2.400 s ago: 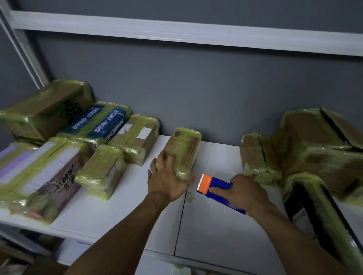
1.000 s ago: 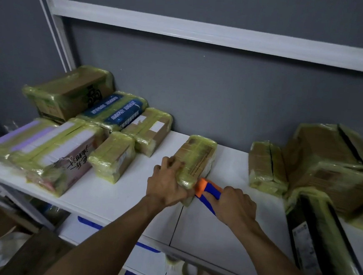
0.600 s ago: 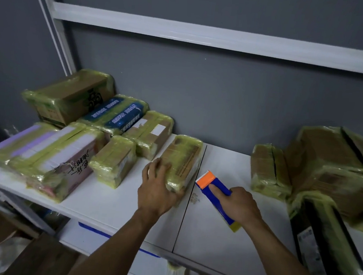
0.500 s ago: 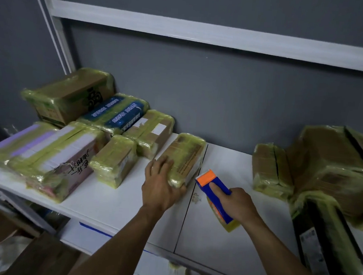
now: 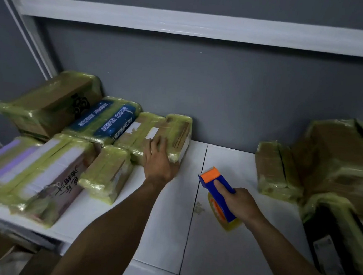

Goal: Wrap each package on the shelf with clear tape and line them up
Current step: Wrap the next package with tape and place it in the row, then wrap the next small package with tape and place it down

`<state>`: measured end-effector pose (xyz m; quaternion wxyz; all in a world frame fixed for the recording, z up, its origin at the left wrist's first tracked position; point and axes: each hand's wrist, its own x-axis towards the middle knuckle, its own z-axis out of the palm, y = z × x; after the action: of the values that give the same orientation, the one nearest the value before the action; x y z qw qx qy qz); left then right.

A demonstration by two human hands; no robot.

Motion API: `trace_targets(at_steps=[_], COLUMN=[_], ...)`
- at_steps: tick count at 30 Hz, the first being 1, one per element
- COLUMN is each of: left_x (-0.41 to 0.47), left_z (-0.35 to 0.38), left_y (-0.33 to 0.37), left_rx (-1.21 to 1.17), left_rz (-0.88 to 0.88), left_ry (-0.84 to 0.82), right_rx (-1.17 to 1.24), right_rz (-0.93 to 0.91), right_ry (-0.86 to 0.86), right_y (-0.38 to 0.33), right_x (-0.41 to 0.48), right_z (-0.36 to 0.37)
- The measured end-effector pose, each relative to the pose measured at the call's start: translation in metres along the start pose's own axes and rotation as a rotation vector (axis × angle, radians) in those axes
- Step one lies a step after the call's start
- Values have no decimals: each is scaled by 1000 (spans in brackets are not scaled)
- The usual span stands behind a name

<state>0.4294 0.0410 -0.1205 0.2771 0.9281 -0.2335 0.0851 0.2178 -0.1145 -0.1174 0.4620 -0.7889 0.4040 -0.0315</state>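
A small brown package wrapped in yellowish tape lies at the back of the white shelf, touching the taped package with white labels on its left. My left hand rests on its near end with fingers laid flat over the top. My right hand grips a blue tape dispenser with an orange tip, held just above the shelf to the right of that package.
Several taped packages fill the shelf's left side, among them a blue one, a large brown box and a white one with handwriting. More wrapped packages crowd the right side. A grey wall stands behind.
My left hand has pushed the small brown package left and back until it meets the row. The dispenser in my right hand has come away from the package.
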Motion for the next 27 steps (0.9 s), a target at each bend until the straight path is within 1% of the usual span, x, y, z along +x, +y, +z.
trace_targets(at_steps=[4,7,10,11,12,13,15,16,17,18,20,23,25,27], left_x=[28,39,43,41,38,31,10,-4,-20,-34,-60,-80,-85,-85], left_z=[10,12,6,2,0,-1,0,5,12,21,40,68,80,87], left_y=[3,6,10,13,17,21,38,49,61,73,99,135,160,188], left_rx=[80,2,1,-23,-74,-141,-282,-355,-430,-496,-565,-519,-458,-414], left_rz=[-27,-69,-79,-77,-64,-32,99,171,225,257,275,258,289,373], left_ry=[-58,-116,-234,-240,-194,-107,113,169,163,114,-60,-346,-453,-515], right_rx=[76,150,135,136,146,157,182,194,203,208,221,245,242,246], right_rz=[1,-11,-13,-20,-32,-41,-48,-52,-55,-61,-60,-11,18,26], right_ry=[19,14,65,75,79,87,108,119,141,171,234,284,315,339], right_y=[-4,-4,1,2,3,4,12,18,24,30,39,49,58,68], right_x=[1,-8,-13,-15,-17,-21,-30,-34,-38,-40,-44,-47,-47,-49], right_z=[-10,-21,-36,-42,-48,-54,-67,-73,-80,-87,-102,-128,-144,-158])
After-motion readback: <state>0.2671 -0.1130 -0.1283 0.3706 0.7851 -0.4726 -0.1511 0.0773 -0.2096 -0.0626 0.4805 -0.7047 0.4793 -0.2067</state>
